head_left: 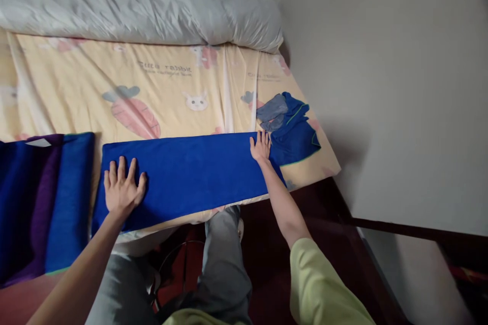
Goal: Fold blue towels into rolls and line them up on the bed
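A long blue cloth (194, 172), folded into a flat strip, lies along the front edge of the bed. My left hand (124, 188) rests on its left end with the fingers spread. Near the upper right corner of the strip, my right hand (261, 147) lies flat with its fingers apart. Just beyond that hand sits a crumpled blue cloth with green edging (295, 137), and a small grey cloth (272, 111) lies against it. Neither hand grasps anything.
Blue and purple folded cloths (70, 198) lie at the left. A grey-white quilt (152, 0) is bunched across the back of the yellow printed bed sheet (175, 101). A pale wall (392, 86) stands on the right.
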The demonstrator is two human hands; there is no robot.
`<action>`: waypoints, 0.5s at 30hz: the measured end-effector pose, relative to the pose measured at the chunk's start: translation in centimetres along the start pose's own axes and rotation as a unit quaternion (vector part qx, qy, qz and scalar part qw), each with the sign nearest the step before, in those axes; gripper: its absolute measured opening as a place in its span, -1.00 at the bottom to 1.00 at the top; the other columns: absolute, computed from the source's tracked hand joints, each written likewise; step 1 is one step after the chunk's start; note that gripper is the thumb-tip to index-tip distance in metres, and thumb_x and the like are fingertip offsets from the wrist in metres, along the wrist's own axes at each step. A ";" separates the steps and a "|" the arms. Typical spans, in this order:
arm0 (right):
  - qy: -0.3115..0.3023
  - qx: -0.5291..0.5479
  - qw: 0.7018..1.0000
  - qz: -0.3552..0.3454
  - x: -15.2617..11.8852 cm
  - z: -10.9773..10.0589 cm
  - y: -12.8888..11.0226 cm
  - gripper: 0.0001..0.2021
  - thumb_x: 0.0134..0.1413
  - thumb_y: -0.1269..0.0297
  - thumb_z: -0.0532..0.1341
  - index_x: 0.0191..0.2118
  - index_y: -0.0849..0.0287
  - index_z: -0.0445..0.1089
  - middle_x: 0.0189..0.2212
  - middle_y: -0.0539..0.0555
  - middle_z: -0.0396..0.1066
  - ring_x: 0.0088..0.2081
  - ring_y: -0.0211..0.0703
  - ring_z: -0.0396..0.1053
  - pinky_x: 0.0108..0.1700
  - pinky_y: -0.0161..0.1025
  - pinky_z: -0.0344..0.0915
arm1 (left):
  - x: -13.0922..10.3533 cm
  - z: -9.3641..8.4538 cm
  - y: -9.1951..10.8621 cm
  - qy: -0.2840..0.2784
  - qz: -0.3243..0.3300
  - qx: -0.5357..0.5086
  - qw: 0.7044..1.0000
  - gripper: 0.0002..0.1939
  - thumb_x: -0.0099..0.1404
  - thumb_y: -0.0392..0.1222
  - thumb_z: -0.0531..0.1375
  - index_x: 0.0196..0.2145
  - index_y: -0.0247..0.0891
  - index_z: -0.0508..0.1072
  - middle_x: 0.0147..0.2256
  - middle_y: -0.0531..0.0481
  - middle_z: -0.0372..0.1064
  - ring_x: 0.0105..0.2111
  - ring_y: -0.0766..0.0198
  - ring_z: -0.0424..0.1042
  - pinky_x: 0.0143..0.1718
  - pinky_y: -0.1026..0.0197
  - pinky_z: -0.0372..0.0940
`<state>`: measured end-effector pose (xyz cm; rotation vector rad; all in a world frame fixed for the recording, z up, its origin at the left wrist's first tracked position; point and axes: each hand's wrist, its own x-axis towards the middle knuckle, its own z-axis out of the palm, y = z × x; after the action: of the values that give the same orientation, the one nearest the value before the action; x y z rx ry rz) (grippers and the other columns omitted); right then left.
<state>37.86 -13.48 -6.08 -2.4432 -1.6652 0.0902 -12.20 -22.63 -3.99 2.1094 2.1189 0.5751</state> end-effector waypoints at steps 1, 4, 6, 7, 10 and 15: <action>0.003 0.000 1.000 0.002 -0.6 -0.1 0.7 -0.31 0.44 -0.03 -0.22 0.49 0.31 -0.08 0.51 0.27 -0.23 0.51 0.09 -0.27 0.48 0.16 -0.23 | -0.1 0.0 0.0 0.002 0.001 0.001 1.000 -0.34 0.50 0.06 -0.07 0.42 -0.32 0.14 0.47 -0.22 -0.16 0.47 -0.15 -0.26 0.44 -0.28 -0.23; -0.025 -0.009 1.000 -0.010 -2.0 -0.8 3.2 -0.30 0.45 -0.03 -0.27 0.50 0.31 -0.15 0.51 0.25 -0.23 0.52 -0.03 -0.29 0.49 0.09 -0.24 | -0.2 0.1 -0.2 -0.001 0.007 0.003 1.000 -0.34 0.50 0.05 -0.06 0.42 -0.33 0.14 0.47 -0.22 -0.17 0.47 -0.15 -0.26 0.44 -0.26 -0.25; -0.064 -0.020 0.997 -0.023 -2.2 -1.7 4.3 -0.31 0.45 -0.01 -0.26 0.51 0.30 -0.20 0.51 0.21 -0.26 0.52 -0.11 -0.31 0.50 0.04 -0.28 | -0.1 0.2 -0.2 -0.004 0.010 0.001 1.000 -0.34 0.50 0.04 -0.04 0.43 -0.34 0.12 0.48 -0.23 -0.19 0.47 -0.17 -0.28 0.43 -0.28 -0.26; -0.083 -0.025 0.996 -0.021 -2.2 -2.4 4.4 -0.32 0.45 0.00 -0.24 0.51 0.30 -0.21 0.52 0.21 -0.28 0.52 -0.12 -0.33 0.51 0.05 -0.30 | 0.1 0.1 -0.1 -0.005 0.009 -0.001 1.000 -0.34 0.49 0.02 -0.03 0.43 -0.34 0.11 0.48 -0.23 -0.20 0.47 -0.18 -0.28 0.43 -0.29 -0.28; -0.096 -0.011 0.995 -0.008 -3.3 -4.6 2.5 -0.32 0.45 0.05 -0.19 0.50 0.36 -0.16 0.51 0.25 -0.29 0.53 0.00 -0.39 0.50 0.17 -0.34 | 0.4 -0.5 0.9 -0.011 -0.009 -0.009 1.000 -0.33 0.49 -0.02 -0.03 0.43 -0.39 0.10 0.48 -0.28 -0.23 0.47 -0.21 -0.31 0.42 -0.31 -0.31; 0.020 0.250 0.968 -0.026 -18.6 -6.2 -4.5 -0.37 0.41 -0.01 -0.14 0.43 0.18 0.08 0.44 0.21 0.04 0.48 0.05 -0.09 0.46 0.15 -0.04 | -6.7 -2.3 4.5 -0.061 0.041 -0.043 0.996 -0.37 0.46 -0.10 -0.04 0.41 -0.34 0.15 0.49 -0.21 -0.26 0.48 -0.15 -0.31 0.43 -0.32 -0.24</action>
<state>27.79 -29.84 -0.14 -2.0088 -1.4675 0.3993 -8.48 -29.75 -1.67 2.1342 1.9168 0.5210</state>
